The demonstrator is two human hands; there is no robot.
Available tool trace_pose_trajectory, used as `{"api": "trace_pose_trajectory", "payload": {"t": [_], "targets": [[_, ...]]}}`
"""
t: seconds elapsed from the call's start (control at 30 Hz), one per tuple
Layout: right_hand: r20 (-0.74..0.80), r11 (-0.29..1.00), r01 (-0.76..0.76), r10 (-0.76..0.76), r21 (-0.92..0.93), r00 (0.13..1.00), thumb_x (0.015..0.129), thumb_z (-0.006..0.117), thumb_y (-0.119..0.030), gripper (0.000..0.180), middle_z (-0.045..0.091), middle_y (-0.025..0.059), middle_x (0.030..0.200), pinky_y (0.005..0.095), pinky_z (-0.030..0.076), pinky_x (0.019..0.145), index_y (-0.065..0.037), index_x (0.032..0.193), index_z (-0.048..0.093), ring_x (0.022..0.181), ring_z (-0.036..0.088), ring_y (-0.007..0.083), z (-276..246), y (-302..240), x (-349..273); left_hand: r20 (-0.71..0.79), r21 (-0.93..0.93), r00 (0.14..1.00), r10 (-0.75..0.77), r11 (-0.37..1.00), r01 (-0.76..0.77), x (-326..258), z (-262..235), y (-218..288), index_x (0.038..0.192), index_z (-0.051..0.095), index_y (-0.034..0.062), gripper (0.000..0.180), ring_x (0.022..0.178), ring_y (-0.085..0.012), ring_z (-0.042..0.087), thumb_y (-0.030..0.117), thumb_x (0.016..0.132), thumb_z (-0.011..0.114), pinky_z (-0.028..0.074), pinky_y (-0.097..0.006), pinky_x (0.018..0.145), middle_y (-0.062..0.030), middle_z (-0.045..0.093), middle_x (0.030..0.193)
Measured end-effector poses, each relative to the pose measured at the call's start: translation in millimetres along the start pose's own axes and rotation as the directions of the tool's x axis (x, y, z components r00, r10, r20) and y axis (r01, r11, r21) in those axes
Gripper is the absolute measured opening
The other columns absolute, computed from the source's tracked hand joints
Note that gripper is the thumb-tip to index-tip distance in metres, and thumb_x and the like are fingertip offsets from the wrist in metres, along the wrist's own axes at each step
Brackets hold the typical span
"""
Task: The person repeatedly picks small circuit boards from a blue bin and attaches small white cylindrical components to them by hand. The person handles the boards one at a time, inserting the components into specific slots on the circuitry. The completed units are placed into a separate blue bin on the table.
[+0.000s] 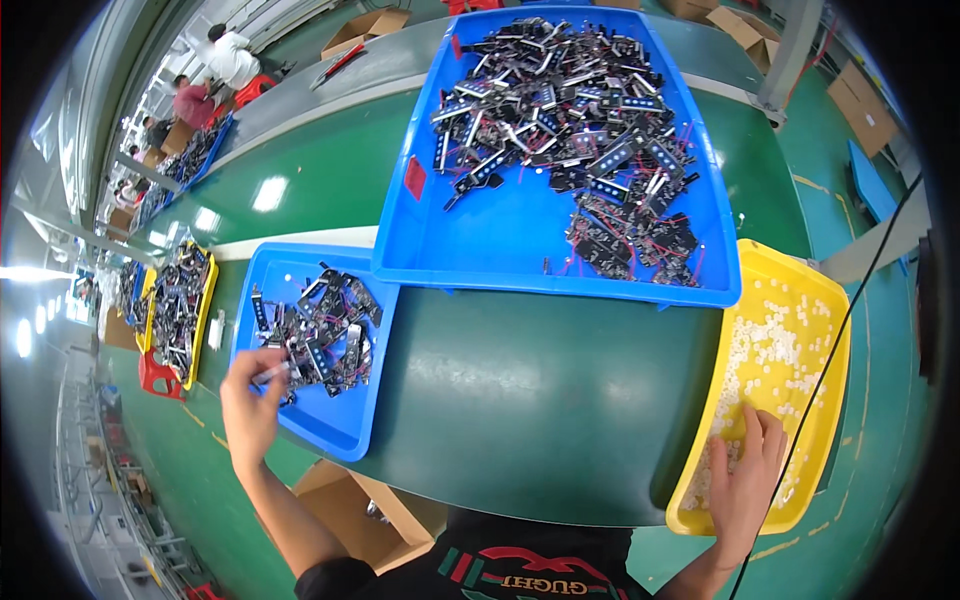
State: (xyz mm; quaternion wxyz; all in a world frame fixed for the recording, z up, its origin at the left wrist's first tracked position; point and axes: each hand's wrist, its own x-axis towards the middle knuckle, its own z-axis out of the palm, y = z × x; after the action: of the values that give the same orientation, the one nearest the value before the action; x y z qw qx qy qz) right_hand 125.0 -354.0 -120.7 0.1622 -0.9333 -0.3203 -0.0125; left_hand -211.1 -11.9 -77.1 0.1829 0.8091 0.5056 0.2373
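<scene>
My left hand is at the near left edge of a small blue tray, finger and thumb pinched on a small pale strip-like piece; blur hides its exact kind. Beside it in that tray lies a heap of small black circuit boards with thin wires. Over on the right, my right hand reaches into a yellow tray, fingers and thumb apart, the fingertips among many tiny white pieces. Nothing shows between those fingers, though the tips are partly lost among the pieces.
A large blue tray piled with similar boards stands on the green table ahead. An open cardboard box sits below the near edge. A black cable crosses the yellow tray. Other people sit far left.
</scene>
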Motion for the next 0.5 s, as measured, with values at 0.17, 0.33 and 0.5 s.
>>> {"api": "trace_pose_trajectory", "payload": {"t": [0.17,0.33,0.5], "targets": [[-0.026,0.99,0.085,-0.082,0.111,0.996,0.074,0.067,0.002,0.029,0.053,0.0148,0.1,0.0407,0.044,0.08,0.003,0.103,0.062,0.092,0.052,0.0327,0.1,-1.4,4.8,0.105,0.149,0.991,0.08,0.984,-0.095,-19.0,16.0,8.7,0.09,0.065,0.002,0.018,0.083,-0.0271,0.058,-0.005,0.073,0.063,0.046,-0.035,0.081,-0.0109,0.064,0.084],[-0.029,0.976,0.157,-0.154,0.151,0.988,0.073,0.067,0.003,0.027,0.053,0.0136,0.092,0.0399,0.045,0.073,0.003,0.099,0.062,0.083,0.053,0.0317,1.1,4.6,5.5,-0.066,0.152,0.964,0.259,0.957,-0.247,-4.3,31.0,50.5,0.077,0.063,0.0019,0.012,0.075,-0.0271,0.058,-0.006,0.069,0.061,0.046,-0.036,0.071,-0.0104,0.06,0.075],[-0.091,0.976,0.166,-0.154,0.138,0.984,0.07,0.067,0.005,0.023,0.052,0.0129,0.084,0.0408,0.044,0.07,0.001,0.091,0.059,0.08,0.052,0.0318,5.2,9.7,3.6,0.036,-0.054,0.786,0.618,0.786,-0.615,29.1,97.1,160.2,0.078,0.066,0.0022,0.004,0.065,-0.0235,0.058,0.006,0.077,0.067,0.046,-0.033,0.061,-0.0094,0.06,0.07]]}}
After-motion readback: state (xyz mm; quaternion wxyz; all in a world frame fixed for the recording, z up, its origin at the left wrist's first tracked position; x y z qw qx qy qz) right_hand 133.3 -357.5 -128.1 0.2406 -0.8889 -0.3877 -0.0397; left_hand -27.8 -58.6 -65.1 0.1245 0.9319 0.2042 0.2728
